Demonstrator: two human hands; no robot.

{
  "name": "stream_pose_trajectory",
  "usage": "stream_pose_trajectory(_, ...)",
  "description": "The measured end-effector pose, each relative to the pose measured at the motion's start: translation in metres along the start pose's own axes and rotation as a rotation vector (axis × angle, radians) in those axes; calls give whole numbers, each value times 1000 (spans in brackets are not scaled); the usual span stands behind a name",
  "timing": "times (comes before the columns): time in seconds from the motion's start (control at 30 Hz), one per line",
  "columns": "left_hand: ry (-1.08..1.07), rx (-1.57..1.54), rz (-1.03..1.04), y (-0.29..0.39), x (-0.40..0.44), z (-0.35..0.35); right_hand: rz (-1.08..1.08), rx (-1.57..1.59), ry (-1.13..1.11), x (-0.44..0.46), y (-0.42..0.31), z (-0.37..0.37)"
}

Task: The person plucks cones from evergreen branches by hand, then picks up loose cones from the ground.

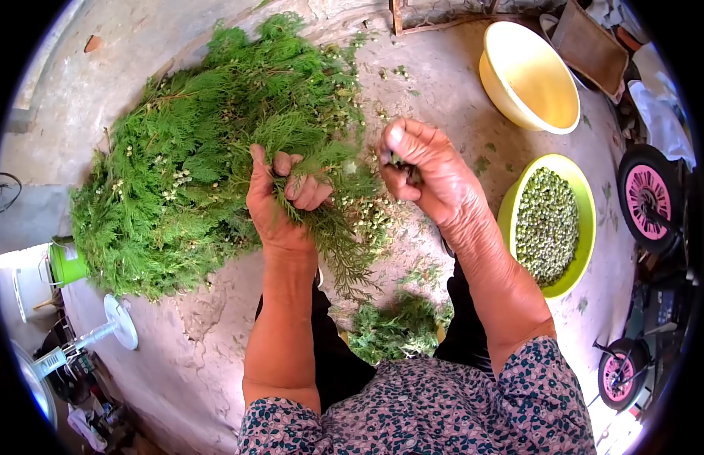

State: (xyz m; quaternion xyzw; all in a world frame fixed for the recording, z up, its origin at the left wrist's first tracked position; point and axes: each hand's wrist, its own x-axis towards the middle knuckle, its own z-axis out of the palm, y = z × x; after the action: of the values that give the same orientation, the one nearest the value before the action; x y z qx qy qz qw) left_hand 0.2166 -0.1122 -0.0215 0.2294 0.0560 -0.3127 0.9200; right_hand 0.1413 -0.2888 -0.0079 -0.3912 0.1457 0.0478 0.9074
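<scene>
My left hand [287, 193] is closed around a leafy green conifer sprig [340, 246], whose fronds hang down past the wrist and spread above the fingers. To its right, my right hand [420, 167] is curled, with small dark round pieces showing between the fingers, probably picked cones like those in the basin. Behind my left hand lies a large heap of cut green branches [185, 152] with pale cones among the foliage. A lime-green basin [587, 250] full of small round green cones [547, 224] stands right of my right forearm.
A pale yellow basin [511, 95] sits at the upper right. Stripped greenery [397, 326] lies between my legs. Loose cones [374, 224] are scattered on the concrete floor. Pink-wheeled tyres [647, 201] line the right side. A fan [120, 322] and a green bucket [66, 260] stand at left.
</scene>
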Motion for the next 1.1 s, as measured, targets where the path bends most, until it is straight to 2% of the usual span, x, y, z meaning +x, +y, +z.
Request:
stream_pose_trajectory(0.07,-5,-17,10,0,2,1,6,-63,18,-1,5,7)
stream_pose_trajectory(0.13,-9,-33,13,-1,2,1,-399,-669,39,3,16,12)
stream_pose_trajectory(0.17,-6,-30,4,-1,2,2,-399,-668,41,3,17,13)
stream_pose_trajectory(0.27,-32,-32,-29,-1,2,-2,-628,-1026,0,5,22,15)
stream_pose_trajectory(0.4,-66,8,-53,-9,1,4,-776,-1098,106,5,18,14)
stream_pose_trajectory(0.43,-68,7,-53,-9,-1,8,-777,-1100,106,1,13,13)
stream_pose_trajectory(0.5,198,122,-34,-10,-9,15,-201,-727,431,-13,-2,18)
stream_pose_trajectory(0.53,-46,-82,-105,-2,-4,-4,-150,-705,482,-20,-10,7)
stream_pose_trajectory(0.57,-51,-80,-105,1,-4,-7,-102,-681,530,-27,-21,-8)
stream_pose_trajectory(0.63,-171,-157,-70,6,-9,-9,-261,-530,544,-43,-27,-38)
stream_pose_trajectory(0.7,-190,-153,-62,8,-17,-14,-286,-388,581,-64,-37,-62)
stream_pose_trajectory(0.77,-163,-260,-51,5,-27,-17,-341,-428,707,-91,-43,-92)
stream_pose_trajectory(0.9,-286,-318,-66,-1,-48,-21,-379,-713,885,-165,-56,-179)
stream_pose_trajectory(0.93,-385,-307,-69,-2,-51,-26,-403,-765,972,-181,-57,-195)
stream_pose_trajectory(0.97,-382,-304,-67,-5,-57,-25,-426,-819,1059,-197,-59,-211)
stream_pose_trajectory(1.03,-411,-392,-38,-13,-74,-22,-462,-1128,1198,-228,-66,-268)
stream_pose_trajectory(1.07,-438,-358,-15,-15,-82,-19,-396,-1205,1243,-243,-69,-278)
stream_pose_trajectory(1.1,-436,-351,-13,-17,-91,-17,-439,-1446,1273,-258,-71,-312)
